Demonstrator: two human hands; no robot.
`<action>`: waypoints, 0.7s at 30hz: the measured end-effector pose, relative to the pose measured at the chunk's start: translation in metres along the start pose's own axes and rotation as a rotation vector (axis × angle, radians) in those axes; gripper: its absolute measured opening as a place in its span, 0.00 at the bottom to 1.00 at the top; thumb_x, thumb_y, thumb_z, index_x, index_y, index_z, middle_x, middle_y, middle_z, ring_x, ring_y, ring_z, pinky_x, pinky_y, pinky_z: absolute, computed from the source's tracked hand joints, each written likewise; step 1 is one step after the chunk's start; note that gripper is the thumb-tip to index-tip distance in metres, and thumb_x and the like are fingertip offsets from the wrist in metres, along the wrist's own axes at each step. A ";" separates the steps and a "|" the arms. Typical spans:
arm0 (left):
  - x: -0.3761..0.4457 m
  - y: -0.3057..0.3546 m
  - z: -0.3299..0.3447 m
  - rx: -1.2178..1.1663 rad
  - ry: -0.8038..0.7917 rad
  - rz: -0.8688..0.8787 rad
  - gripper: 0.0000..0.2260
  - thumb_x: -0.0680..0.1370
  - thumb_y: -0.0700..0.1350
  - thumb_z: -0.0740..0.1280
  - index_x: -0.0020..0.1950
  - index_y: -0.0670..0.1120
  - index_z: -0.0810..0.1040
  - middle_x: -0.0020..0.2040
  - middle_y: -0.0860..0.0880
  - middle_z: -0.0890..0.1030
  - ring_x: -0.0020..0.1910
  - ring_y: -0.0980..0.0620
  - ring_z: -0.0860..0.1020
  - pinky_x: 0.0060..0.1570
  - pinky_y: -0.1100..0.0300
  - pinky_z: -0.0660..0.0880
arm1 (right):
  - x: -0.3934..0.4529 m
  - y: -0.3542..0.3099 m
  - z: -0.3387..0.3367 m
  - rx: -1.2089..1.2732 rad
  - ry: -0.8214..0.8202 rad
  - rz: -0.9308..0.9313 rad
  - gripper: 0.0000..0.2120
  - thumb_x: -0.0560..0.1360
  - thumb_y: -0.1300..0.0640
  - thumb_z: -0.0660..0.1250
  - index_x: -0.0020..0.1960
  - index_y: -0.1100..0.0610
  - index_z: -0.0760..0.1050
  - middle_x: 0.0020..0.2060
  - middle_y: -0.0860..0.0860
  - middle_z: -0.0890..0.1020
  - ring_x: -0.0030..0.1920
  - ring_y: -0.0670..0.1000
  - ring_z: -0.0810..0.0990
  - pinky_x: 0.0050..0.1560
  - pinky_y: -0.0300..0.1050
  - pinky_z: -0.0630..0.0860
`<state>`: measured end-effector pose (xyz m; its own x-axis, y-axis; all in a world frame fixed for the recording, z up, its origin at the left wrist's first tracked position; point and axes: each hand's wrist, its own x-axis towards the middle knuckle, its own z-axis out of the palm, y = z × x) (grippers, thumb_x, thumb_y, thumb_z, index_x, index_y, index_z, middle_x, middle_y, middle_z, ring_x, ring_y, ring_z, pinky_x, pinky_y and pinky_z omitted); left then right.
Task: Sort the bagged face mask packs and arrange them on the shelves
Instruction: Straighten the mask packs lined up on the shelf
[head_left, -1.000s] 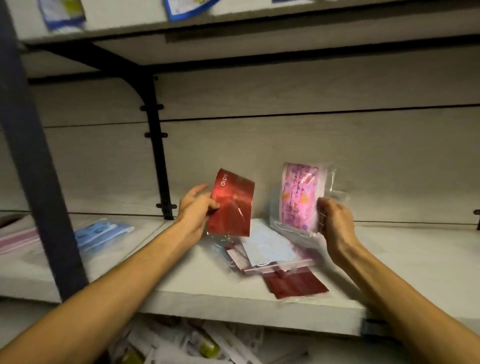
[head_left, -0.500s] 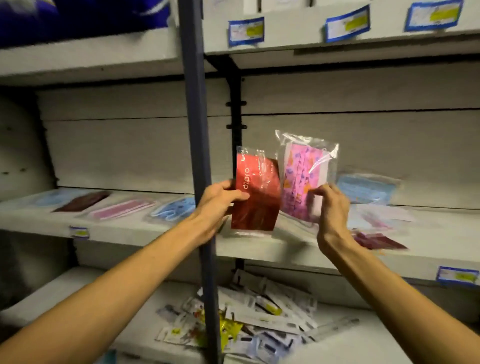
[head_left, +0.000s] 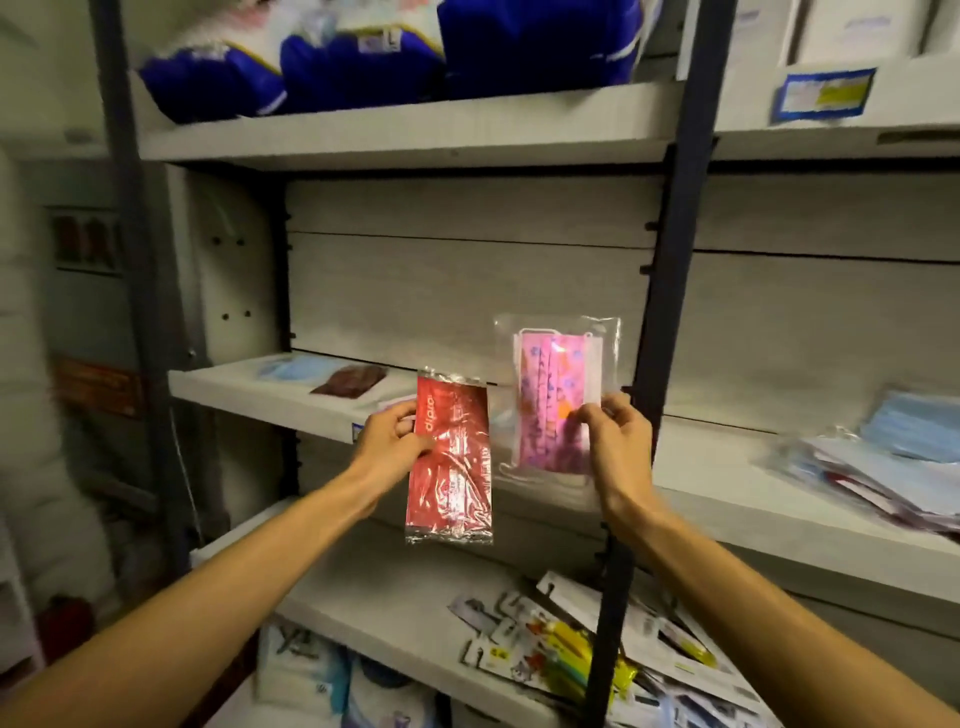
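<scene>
Head view: my left hand (head_left: 395, 441) pinches the red mask pack (head_left: 451, 460) by its left edge, glossy crinkled film, long axis upright. Just right, my right hand (head_left: 615, 441) pinches the pink mask pack (head_left: 556, 395), clear bag, flat rectangle, also upright.

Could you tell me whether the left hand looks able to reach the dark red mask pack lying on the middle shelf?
Probably not yet: the left hand already holds a red pack, though nothing blocks the way to the dark red mask pack.
</scene>
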<state>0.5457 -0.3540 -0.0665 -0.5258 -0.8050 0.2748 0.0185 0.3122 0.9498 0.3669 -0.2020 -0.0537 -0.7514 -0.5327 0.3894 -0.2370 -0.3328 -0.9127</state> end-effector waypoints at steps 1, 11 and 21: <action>0.006 -0.008 -0.013 0.018 0.000 -0.009 0.19 0.77 0.31 0.68 0.64 0.47 0.76 0.53 0.45 0.85 0.48 0.51 0.84 0.40 0.63 0.79 | 0.006 0.005 0.012 -0.009 -0.016 0.014 0.08 0.81 0.65 0.61 0.57 0.67 0.75 0.52 0.57 0.82 0.51 0.56 0.84 0.47 0.58 0.85; 0.117 -0.063 -0.119 0.238 0.013 0.032 0.17 0.77 0.35 0.71 0.60 0.52 0.76 0.49 0.53 0.84 0.48 0.56 0.83 0.43 0.62 0.81 | 0.096 0.060 0.141 0.045 -0.064 0.121 0.06 0.80 0.66 0.59 0.52 0.64 0.74 0.48 0.61 0.83 0.44 0.65 0.85 0.43 0.61 0.84; 0.233 -0.088 -0.174 0.499 0.046 0.152 0.17 0.78 0.37 0.71 0.66 0.48 0.77 0.55 0.53 0.83 0.53 0.53 0.82 0.55 0.52 0.80 | 0.183 0.109 0.241 -0.051 -0.137 0.152 0.05 0.80 0.65 0.63 0.54 0.63 0.75 0.43 0.57 0.83 0.31 0.49 0.82 0.29 0.42 0.78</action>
<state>0.5697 -0.6563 -0.0600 -0.5103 -0.7500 0.4209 -0.3220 0.6204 0.7151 0.3522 -0.5234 -0.0525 -0.6909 -0.6758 0.2568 -0.1607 -0.2027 -0.9660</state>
